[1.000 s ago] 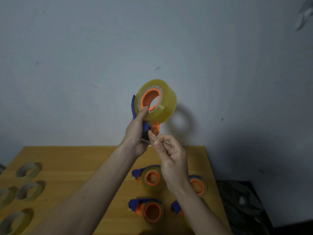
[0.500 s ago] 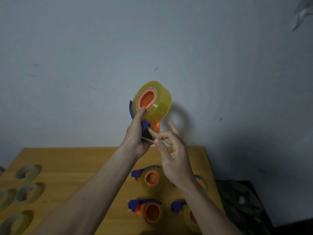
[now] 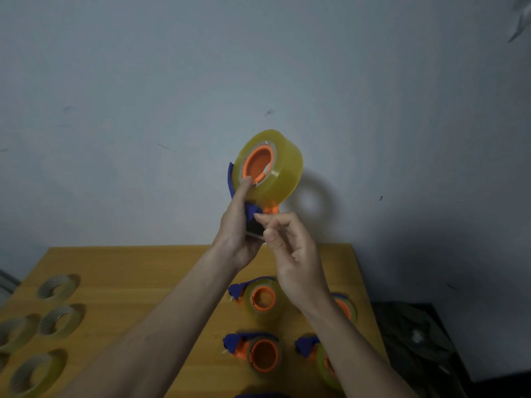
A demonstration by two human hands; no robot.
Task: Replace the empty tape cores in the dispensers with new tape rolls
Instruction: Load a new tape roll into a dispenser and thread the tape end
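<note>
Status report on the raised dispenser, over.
Left hand grips dispenser, forefinger on the orange hub. Right hand pinches at the cutter end. New tape roll seated. Nothing in the way.

The right hand (image 3: 290, 254) and its forearm cover most of two dispensers on the desk (image 3: 129, 265), one (image 3: 346, 307) behind the wrist and one (image 3: 309, 344) lower down. A further blue dispenser (image 3: 258, 395) and the outermost tape ring (image 3: 3, 360) are cut by picture edges. The dark heap (image 3: 416, 337) beside the desk is too dim to identify.
</note>
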